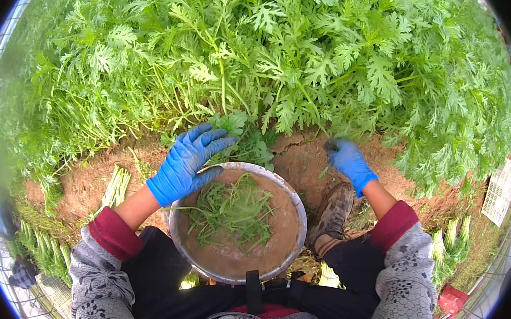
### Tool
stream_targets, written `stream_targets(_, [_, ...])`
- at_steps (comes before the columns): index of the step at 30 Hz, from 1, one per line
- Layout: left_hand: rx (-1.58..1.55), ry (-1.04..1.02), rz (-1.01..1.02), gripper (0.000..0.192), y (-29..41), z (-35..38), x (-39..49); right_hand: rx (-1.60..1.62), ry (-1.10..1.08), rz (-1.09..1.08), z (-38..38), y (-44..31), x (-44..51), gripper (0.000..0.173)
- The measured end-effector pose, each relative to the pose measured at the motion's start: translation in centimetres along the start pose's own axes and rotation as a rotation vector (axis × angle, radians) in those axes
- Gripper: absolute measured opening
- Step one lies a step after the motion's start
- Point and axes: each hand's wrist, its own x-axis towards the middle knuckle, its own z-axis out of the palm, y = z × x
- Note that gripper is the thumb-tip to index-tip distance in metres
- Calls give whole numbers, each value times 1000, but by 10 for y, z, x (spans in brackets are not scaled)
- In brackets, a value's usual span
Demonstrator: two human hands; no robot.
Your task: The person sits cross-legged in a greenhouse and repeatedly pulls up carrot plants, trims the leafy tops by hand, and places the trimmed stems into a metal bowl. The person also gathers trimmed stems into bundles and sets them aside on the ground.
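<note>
My left hand (191, 160), in a blue glove, hovers over the upper left rim of a round metal basin (303, 209), its fingers apart and nothing seen between them. Cut leafy trimmings (232, 214) lie inside on the basin's soil-coloured surface. My right hand (345, 160), also gloved in blue, is over bare soil at the foot of the standing leafy greens (336, 66). Its fingertips look dark and curled, and whether they hold anything cannot be told. A low, broad-leaved plant (256, 148) grows just beyond the basin.
A muddy boot (335, 210) stands right of the basin. Bundles of cut greens lie at the left (116, 188), the lower left (49, 248) and the right (450, 236). A printed sheet (501, 192) and a red object (452, 299) are at the far right.
</note>
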Motion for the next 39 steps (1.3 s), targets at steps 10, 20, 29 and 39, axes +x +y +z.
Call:
stream_targets(10, [-337, -430, -371, 78, -5, 62, -110, 218, 427, 142, 97, 51, 129, 53])
stream_targets(20, [3, -140, 122, 59, -7, 34, -35, 259, 269, 221, 91, 44, 116, 32])
stream_targets(29, [521, -421, -45, 55, -80, 99, -13, 1022, -364, -57, 48, -73, 15, 18])
stream_targets(39, [189, -139, -87, 58, -80, 58, -45, 676, 25, 111, 123, -128, 114, 31])
